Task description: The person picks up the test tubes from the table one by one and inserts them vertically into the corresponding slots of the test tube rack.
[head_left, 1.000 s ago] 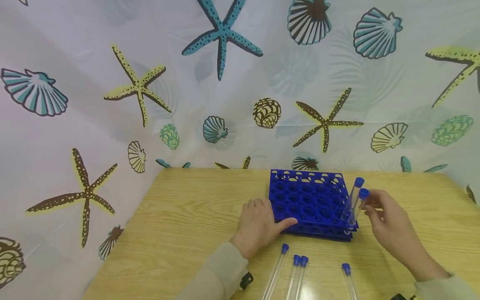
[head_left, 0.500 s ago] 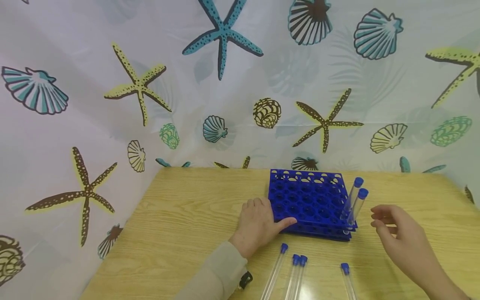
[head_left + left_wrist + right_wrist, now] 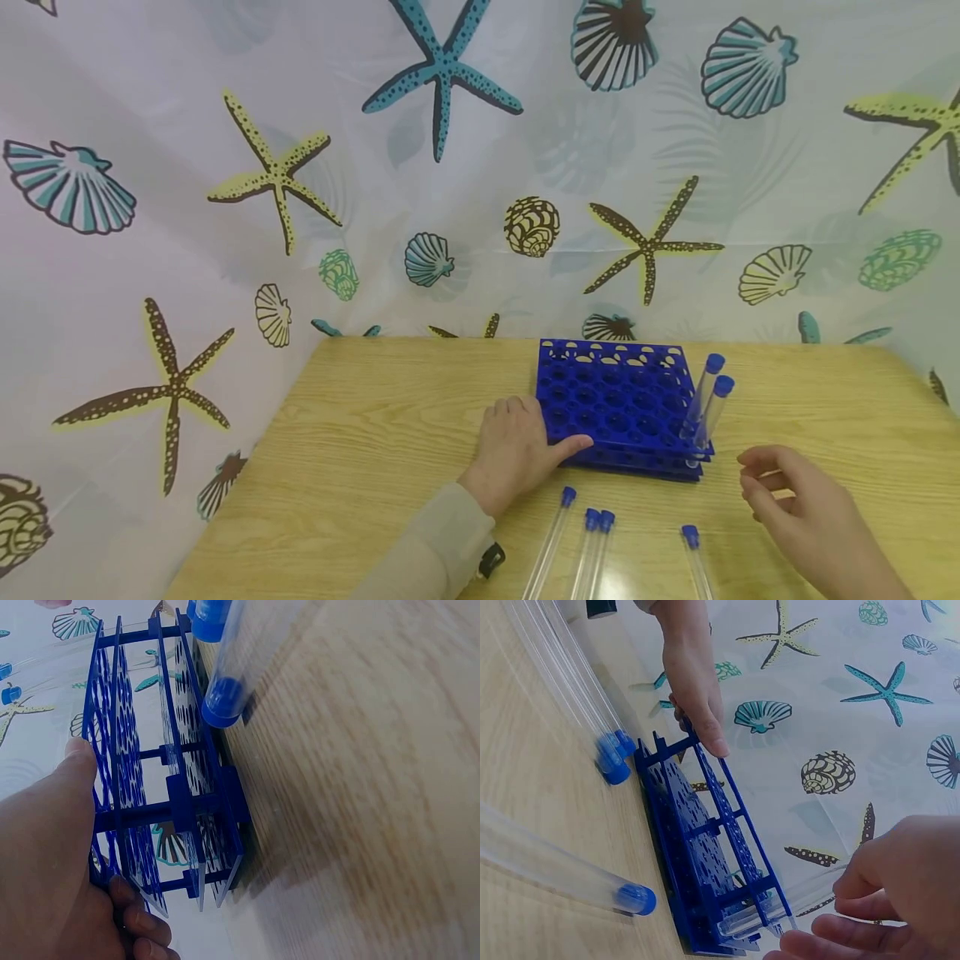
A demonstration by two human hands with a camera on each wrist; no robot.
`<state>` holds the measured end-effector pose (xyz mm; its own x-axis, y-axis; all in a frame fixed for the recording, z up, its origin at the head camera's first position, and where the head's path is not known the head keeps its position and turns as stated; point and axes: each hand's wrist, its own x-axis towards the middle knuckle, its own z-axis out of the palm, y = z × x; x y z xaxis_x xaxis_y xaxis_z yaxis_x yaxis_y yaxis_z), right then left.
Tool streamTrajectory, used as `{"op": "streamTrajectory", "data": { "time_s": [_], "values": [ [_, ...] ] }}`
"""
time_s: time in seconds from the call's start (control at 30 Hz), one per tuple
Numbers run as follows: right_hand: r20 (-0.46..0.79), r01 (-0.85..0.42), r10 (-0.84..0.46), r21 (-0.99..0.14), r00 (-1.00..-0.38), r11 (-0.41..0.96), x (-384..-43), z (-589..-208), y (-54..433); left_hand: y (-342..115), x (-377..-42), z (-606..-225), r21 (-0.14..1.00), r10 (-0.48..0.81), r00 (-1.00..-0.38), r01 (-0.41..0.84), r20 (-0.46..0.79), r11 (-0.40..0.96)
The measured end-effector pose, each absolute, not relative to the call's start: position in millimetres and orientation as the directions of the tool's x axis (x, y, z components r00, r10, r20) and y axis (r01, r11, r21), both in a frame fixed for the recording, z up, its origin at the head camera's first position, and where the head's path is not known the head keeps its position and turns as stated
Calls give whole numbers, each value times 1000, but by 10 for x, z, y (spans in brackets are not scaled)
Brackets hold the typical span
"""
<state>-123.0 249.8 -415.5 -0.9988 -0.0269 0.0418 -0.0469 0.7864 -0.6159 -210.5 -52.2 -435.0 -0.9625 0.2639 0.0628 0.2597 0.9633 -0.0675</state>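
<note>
My left hand (image 3: 513, 450) grips the near left corner of a blue test tube rack (image 3: 615, 400), thumb along the front edge; in the left wrist view its fingers (image 3: 142, 922) curl round the rack's end. Two clear test tubes with blue caps, a rear one (image 3: 703, 396) and a front one (image 3: 712, 417), stand tilted slightly in the rack's right end. To the right of them my right hand (image 3: 806, 508) hangs over the table, fingers loosely bent, holding nothing. A single capped test tube (image 3: 697, 558) lies in front of the rack.
Left of that tube lie another capped tube (image 3: 551, 542) and a side-by-side pair (image 3: 594, 554), all running off the lower edge. The wooden table (image 3: 375, 433) meets a white curtain (image 3: 480, 192) printed with shells and starfish.
My right hand has let go of the front tube in the rack and drawn away right and down towards me. My left hand and the rack stay in place.
</note>
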Motion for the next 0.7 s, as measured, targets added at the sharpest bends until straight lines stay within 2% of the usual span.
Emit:
{"op": "streamTrajectory", "data": {
  "time_s": [0.1, 0.37, 0.6, 0.7],
  "values": [
    [-3, -22, -31, -626, -1000, 780, -1186, -4189, 2474, -522, -2105, -4350, -64, 265, -962, 262, 63, 963],
    [-11, -18, -34, -667, -999, 745, -1101, -4292, 2415, -517, -2111, -4355, -94, 281, -957, 274, 69, 957],
    [-214, 111, -52, -679, -975, 726, -1117, -4302, 2402, -520, -2105, -4361, -75, 268, -961, 263, 67, 962],
    [-260, 137, -59, -674, -964, 726, -1108, -4322, 2384, -522, -2105, -4357, -64, 264, -962, 260, 65, 964]
  ]
}}
